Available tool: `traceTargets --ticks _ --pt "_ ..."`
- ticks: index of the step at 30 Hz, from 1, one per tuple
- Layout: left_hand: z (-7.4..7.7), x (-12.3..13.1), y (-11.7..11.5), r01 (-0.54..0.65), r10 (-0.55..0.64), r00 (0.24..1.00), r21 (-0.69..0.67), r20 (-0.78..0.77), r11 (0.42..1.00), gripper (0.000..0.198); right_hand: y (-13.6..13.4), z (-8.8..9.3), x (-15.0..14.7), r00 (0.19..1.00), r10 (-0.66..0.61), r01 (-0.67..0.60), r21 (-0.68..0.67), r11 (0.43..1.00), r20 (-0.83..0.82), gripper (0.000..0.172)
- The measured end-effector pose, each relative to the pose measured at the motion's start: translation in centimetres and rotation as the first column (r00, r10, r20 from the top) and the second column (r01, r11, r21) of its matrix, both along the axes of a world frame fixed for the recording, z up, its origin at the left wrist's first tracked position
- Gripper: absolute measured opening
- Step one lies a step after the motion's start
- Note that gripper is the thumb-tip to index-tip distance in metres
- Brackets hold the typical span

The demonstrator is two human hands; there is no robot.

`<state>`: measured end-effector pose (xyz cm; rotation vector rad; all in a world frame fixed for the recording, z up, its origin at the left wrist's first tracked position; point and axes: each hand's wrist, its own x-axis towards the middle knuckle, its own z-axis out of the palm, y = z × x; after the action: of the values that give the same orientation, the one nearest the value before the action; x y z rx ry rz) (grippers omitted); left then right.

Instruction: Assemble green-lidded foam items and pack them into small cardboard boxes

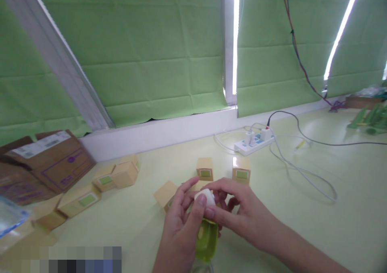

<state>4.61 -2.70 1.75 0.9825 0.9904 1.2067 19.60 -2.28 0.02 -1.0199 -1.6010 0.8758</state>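
Note:
Between my two hands is a small white plastic piece (206, 195) with rounded edges. My left hand (186, 218) is closed on it, the thumb pressed on its near face. From the other side my right hand (234, 206) pinches close to the piece's right edge; its curled fingers hide what lies at their tips. A glossy green shell (208, 240), hollow like a small cup, hangs just below the white piece under my fingers. Whether the two are joined I cannot tell. Below the shell shows a clear, blurred part at the frame's lower edge.
Small tan boxes with green labels stand behind my hands, such as one box (204, 168), and in a row (80, 200) at left. A brown carton (57, 164) sits far left. A power strip (254, 143) with plugs and loose cables lies back right, green items (373, 118) beyond.

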Motion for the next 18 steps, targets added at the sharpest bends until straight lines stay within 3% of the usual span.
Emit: traceTargets --ticks 3,6,8,13,18 --pt "-0.3 -0.4 0.6 0.043 -0.043 0.999 -0.009 0.007 0.999 0.064 -0.1 0.2 0.0 0.997 -0.057 0.057 -0.006 0.998 -0.061 0.029" --pt "-0.4 -1.0 1.3 0.072 -0.071 0.996 -0.021 0.045 0.997 0.044 -0.2 0.3 0.0 0.982 -0.089 0.088 -0.014 0.996 -0.165 0.027" --pt "-0.3 -1.3 1.4 0.083 -0.079 0.994 -0.052 0.074 0.995 0.036 -0.3 0.2 0.1 0.976 -0.065 0.067 0.003 0.998 -0.206 0.027" --pt "0.2 -1.4 0.8 0.026 -0.016 0.997 -0.133 0.079 0.991 0.039 -0.5 0.2 -0.2 0.981 0.009 0.004 0.069 0.998 -0.194 0.026" --pt "0.0 -1.3 0.7 -0.020 0.024 0.999 -0.099 0.036 0.995 0.032 -0.9 0.0 -0.6 0.979 0.124 -0.109 0.099 0.989 -0.160 0.039"
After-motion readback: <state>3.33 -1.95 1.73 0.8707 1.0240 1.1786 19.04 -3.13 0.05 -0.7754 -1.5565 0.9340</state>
